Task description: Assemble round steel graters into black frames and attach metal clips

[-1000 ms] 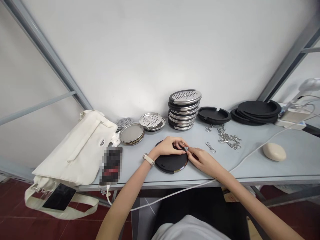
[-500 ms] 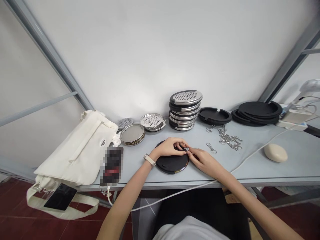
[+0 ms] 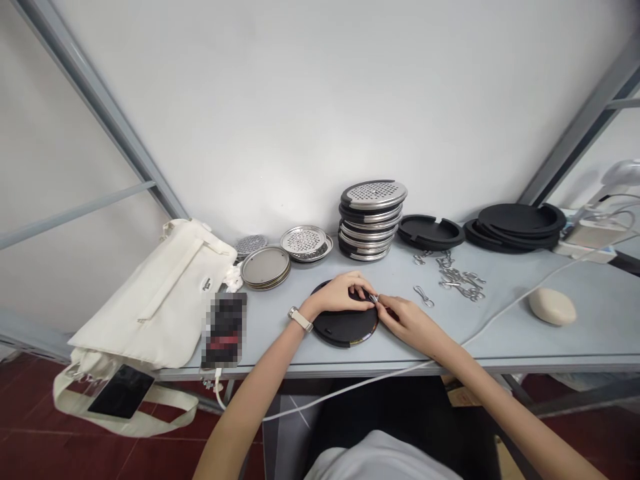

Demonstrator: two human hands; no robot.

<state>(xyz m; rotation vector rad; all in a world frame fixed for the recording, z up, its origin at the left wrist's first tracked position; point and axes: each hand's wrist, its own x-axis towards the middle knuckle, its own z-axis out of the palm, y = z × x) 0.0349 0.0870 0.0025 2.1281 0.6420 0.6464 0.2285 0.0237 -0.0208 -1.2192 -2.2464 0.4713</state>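
A round black disc [image 3: 345, 325] lies flat on the grey table [image 3: 280, 333] near its front edge. My left hand [image 3: 341, 294] rests on the disc's far rim with curled fingers holding it down. My right hand [image 3: 406, 319] pinches a small metal clip [image 3: 374, 299] at the disc's right edge, where the fingertips of both hands meet. A watch sits on my left wrist [image 3: 300, 319].
A stack of black-and-steel perforated lids [image 3: 371, 220], loose steel discs [image 3: 265, 266] and black discs [image 3: 515, 224] line the back. Several metal clips [image 3: 457, 279] lie to the right, with a cream oval object [image 3: 552, 306] and white cable [image 3: 505, 308]. A cream bag [image 3: 155, 300] and phone [image 3: 223, 330] sit left.
Both hands stay at the disc's right rim; the fingertips have shifted only slightly around the clip. The view has drifted a little.
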